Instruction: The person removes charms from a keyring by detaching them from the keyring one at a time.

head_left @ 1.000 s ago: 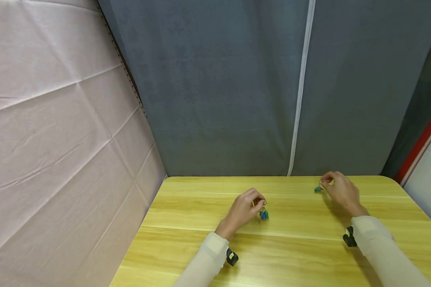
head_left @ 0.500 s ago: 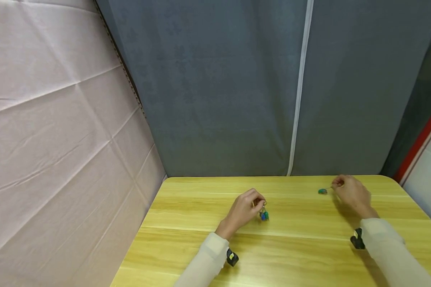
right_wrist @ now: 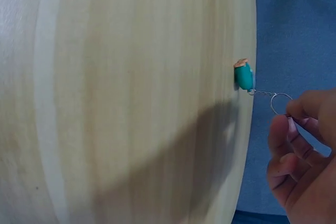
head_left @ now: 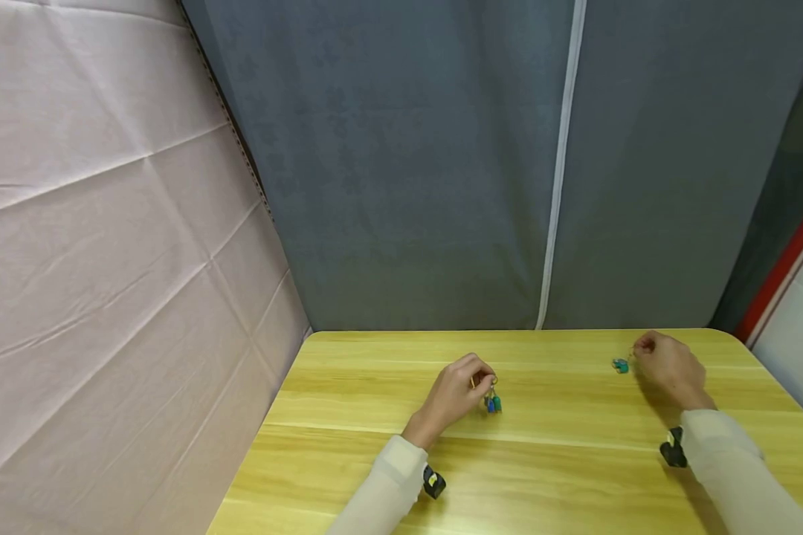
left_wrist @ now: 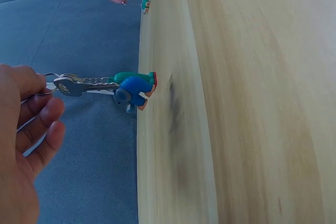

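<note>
Head view: the left hand (head_left: 451, 390), lower centre, pinches one keychain (head_left: 492, 403); well apart, the right hand (head_left: 671, 368), lower right, pinches a second keychain (head_left: 620, 365) near the far edge of the table (head_left: 542, 475). Left wrist view: keys (left_wrist: 72, 88), blue elephant (left_wrist: 136, 85) and green figurine (left_wrist: 123, 77), left of centre. Right wrist view: ring (right_wrist: 272, 105) gripped at right; teal figurine (right_wrist: 243, 76), upper right.

Between the person's left hand (head_left: 451, 391) and right hand (head_left: 671, 369), a broad stretch of tabletop (head_left: 555, 416) leaves room to pass. The key bunch (left_wrist: 94, 86) hanging from the left and the teal charm (right_wrist: 243, 77) beside the right intrude from either side. The grey curtain (head_left: 408, 178) bars the far edge, the pale cloth wall (head_left: 120, 238) the left.
</note>
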Motion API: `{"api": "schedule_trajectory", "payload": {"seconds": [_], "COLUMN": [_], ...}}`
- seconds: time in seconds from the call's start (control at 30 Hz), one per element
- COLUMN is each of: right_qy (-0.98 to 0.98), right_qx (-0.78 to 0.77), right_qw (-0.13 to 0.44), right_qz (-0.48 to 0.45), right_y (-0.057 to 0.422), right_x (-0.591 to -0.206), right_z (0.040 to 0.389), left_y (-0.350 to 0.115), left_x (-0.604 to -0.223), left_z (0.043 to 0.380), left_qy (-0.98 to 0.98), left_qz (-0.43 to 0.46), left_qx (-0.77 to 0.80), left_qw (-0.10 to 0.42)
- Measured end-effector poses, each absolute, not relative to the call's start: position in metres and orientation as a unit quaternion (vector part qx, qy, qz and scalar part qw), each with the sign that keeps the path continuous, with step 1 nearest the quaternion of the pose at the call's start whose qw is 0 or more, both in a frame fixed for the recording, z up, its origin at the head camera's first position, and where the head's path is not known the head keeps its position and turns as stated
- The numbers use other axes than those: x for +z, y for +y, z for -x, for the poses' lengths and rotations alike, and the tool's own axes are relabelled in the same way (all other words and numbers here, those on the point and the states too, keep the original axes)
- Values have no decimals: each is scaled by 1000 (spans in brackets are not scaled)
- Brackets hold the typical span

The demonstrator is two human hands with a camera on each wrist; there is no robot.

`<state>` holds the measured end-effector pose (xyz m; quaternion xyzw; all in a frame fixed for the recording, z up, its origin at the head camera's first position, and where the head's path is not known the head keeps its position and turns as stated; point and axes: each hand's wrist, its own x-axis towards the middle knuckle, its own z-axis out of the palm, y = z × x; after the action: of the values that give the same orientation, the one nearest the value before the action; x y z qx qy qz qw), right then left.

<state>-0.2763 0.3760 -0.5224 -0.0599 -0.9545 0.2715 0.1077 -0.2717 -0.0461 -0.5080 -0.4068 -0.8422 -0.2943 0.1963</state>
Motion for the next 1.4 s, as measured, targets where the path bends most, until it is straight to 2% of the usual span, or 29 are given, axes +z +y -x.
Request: {"api": "schedule_trajectory", "payload": {"seconds": [0.57,1.0,1.4], "right_qy": [-951,-948,-949], "right_qx": [275,291,287], "right_qw": [33,15,27], "right_qz": [136,131,125], "right_y": [392,395,392], "right_x": [-536,-541,-539], "right_z": [275,269,267], "left_y": [-50,-51,-51], "left_x": [-509,-507,-509], "left_z": [272,271,273], "left_qy": [-847,-847,-848], "left_qz": [397,395,394], "left_qx": [-303,-302,-302], "left_qw": [184,188,187]}}
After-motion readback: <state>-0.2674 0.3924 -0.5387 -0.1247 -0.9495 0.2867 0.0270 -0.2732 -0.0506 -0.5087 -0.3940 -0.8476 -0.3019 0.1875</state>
